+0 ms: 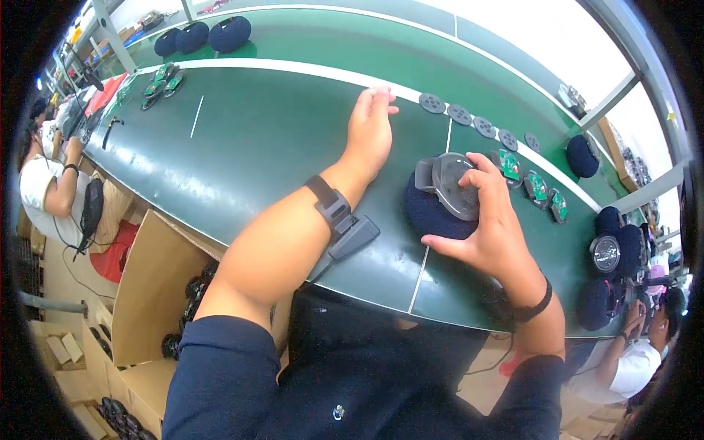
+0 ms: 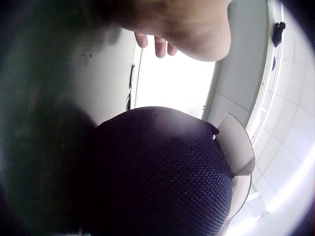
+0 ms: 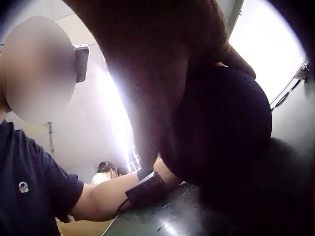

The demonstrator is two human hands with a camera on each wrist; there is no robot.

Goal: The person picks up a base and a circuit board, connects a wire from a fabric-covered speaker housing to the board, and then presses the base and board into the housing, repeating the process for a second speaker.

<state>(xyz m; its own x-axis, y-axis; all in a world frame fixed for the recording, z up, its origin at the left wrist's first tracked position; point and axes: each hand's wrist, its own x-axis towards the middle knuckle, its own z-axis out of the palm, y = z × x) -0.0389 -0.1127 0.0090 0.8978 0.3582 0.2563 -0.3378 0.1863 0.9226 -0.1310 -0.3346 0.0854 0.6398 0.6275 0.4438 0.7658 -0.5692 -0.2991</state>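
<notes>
A navy knitted ball (image 1: 434, 213) with a translucent grey plastic cap (image 1: 456, 183) on its upper side rests on the green table. My right hand (image 1: 490, 220) grips it from the right, curled fingers on the cap and thumb low against the ball. To the left of the ball, my left hand (image 1: 369, 136) is raised with fingers extended and holds nothing. In the left wrist view the ball (image 2: 167, 172) fills the lower middle, apart from the left hand (image 2: 182, 24). Dark in the right wrist view, the right hand (image 3: 162, 54) lies against the ball (image 3: 226, 123).
Grey discs (image 1: 484, 127) form a row behind the ball, with green circuit boards on clear holders (image 1: 536, 188) to the right. More boards (image 1: 160, 84) lie far left. Other navy balls (image 1: 230, 34) stand at the back and right. An open carton (image 1: 158, 293) is at lower left; people sit at both sides.
</notes>
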